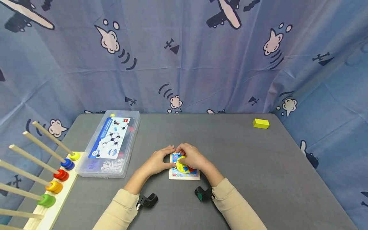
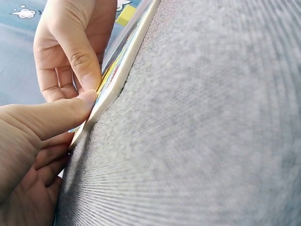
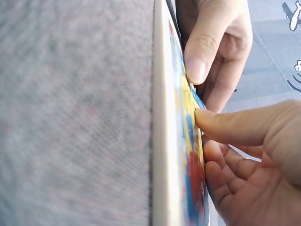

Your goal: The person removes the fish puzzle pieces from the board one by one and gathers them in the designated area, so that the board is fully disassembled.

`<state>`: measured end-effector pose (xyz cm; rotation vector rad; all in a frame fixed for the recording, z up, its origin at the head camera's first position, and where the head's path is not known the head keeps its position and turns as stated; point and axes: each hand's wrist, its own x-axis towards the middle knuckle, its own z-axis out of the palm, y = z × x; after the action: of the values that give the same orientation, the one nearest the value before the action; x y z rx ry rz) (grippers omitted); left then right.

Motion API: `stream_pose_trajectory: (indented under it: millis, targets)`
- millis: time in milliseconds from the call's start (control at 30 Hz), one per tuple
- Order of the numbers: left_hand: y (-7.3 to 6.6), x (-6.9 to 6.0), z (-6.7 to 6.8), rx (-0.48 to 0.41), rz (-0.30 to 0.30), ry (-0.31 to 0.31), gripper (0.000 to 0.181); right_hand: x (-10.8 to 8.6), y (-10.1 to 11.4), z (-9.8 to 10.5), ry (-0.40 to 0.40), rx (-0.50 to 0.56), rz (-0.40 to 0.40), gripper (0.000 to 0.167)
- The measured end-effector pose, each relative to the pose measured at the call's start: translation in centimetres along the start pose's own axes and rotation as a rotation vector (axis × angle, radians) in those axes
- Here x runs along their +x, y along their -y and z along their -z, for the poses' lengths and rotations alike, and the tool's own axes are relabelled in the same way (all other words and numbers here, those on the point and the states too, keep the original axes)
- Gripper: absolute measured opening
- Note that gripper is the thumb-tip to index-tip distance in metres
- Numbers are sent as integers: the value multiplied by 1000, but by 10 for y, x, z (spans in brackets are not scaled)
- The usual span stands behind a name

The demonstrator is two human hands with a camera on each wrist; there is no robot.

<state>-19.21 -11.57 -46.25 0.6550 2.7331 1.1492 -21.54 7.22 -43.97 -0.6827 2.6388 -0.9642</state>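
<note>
Head view: puzzle board [image 1: 184,178] on bench [image 1: 230,143], 6 o'clock. Your right hand [image 1: 193,157] pinches yellow piece [image 1: 181,167] on it; left hand [image 1: 159,161] fingers extended, thumb touching at 9 o'clock side. Likely seating piece; next probably wants alignment, press.

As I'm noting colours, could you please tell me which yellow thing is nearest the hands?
The yellow piece on the small board, between the left hand and right hand; the yellow block and yellow ring sit well away.

A gray tabletop [image 1: 230,143] spreads beneath both hands [image 1: 192,156]. Beyond them hangs a creased blue airplane-and-cloud-print curtain [image 1: 201,80], evenly lit.
</note>
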Motion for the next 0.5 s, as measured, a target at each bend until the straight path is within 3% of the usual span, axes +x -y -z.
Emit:
stream_pose_trajectory:
  millis: [500]
  targets:
    - [-3,-2,0,-4,36,27,62,-8,2,6,-39,-32,63,24]
